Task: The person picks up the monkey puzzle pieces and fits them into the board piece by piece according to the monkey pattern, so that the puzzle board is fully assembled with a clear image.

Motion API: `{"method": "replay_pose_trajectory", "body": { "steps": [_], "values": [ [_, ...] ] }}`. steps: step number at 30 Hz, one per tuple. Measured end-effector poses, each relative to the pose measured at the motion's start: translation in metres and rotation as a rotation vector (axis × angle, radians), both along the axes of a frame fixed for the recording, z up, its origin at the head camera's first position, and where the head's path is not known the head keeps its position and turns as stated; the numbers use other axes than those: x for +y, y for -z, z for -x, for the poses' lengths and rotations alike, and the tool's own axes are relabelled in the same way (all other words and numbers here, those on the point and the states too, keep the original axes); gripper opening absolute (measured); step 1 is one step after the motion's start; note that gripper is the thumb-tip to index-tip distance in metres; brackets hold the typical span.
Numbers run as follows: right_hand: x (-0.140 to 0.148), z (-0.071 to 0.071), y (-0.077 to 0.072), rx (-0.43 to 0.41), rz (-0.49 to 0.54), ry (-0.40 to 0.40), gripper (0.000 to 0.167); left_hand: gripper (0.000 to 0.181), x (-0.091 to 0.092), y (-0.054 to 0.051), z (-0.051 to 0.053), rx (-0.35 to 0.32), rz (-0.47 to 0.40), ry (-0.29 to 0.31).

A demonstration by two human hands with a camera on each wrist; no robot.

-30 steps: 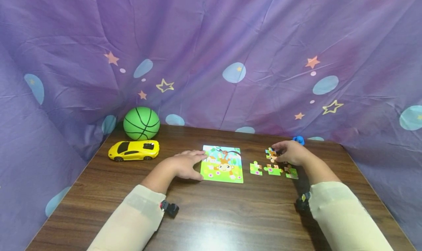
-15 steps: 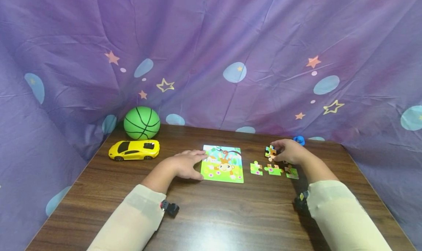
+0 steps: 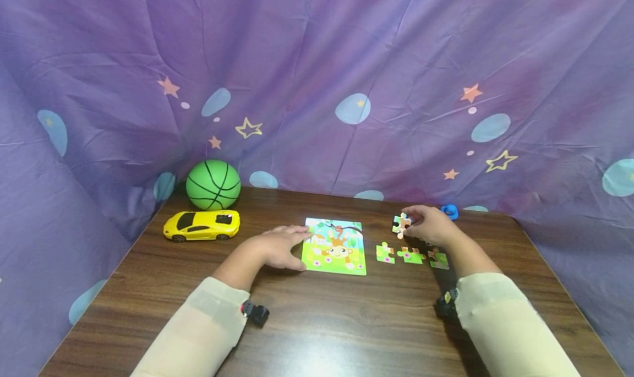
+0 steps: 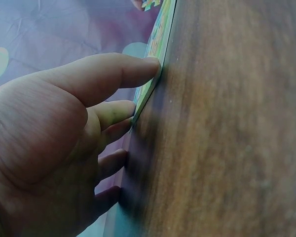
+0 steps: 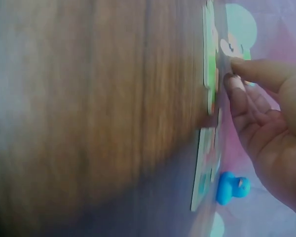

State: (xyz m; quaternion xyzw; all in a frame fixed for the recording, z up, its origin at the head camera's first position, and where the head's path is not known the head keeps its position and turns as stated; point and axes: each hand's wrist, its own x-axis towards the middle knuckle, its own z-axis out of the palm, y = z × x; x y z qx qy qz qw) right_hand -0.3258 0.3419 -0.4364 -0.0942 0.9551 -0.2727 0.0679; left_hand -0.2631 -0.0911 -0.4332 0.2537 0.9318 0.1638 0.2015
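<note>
My right hand (image 3: pixel 433 225) pinches a jigsaw piece (image 3: pixel 399 227) between thumb and fingertips, raised off the table and tilted up; in the right wrist view the fingers cover part of it. Below that hand lie a green corner piece (image 3: pixel 384 253), a green and orange piece (image 3: pixel 410 255) and another green piece (image 3: pixel 438 260); more beneath the hand is mostly hidden. My left hand (image 3: pixel 279 249) rests at the left edge of a square monkey picture board (image 3: pixel 333 264). In the left wrist view its thumb and forefinger (image 4: pixel 113 112) touch the board's edge, fingers fairly straight.
A yellow toy car (image 3: pixel 203 226) and a green ball (image 3: pixel 213 185) stand at the back left of the brown wooden table (image 3: pixel 317 322). Behind the right hand is a small blue toy duck (image 5: pixel 232 188). A purple curtain (image 3: pixel 297 91) hangs behind the table.
The right hand has lifted the jigsaw piece and moved it a little left and away, tilting it up. My left hand and the board stay where they were.
</note>
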Motion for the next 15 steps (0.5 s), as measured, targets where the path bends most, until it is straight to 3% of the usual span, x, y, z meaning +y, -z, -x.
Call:
{"method": "replay_pose_trajectory", "body": {
  "steps": [4,15],
  "values": [
    [-0.008,0.000,0.000,0.023,0.044,0.014,0.060,0.090,0.000,0.000,0.000,-0.001,-0.003,0.000],
    [-0.044,-0.012,0.001,-0.033,0.243,0.008,0.062,0.090,0.000,0.001,0.000,-0.001,-0.002,0.003]
  ]
}}
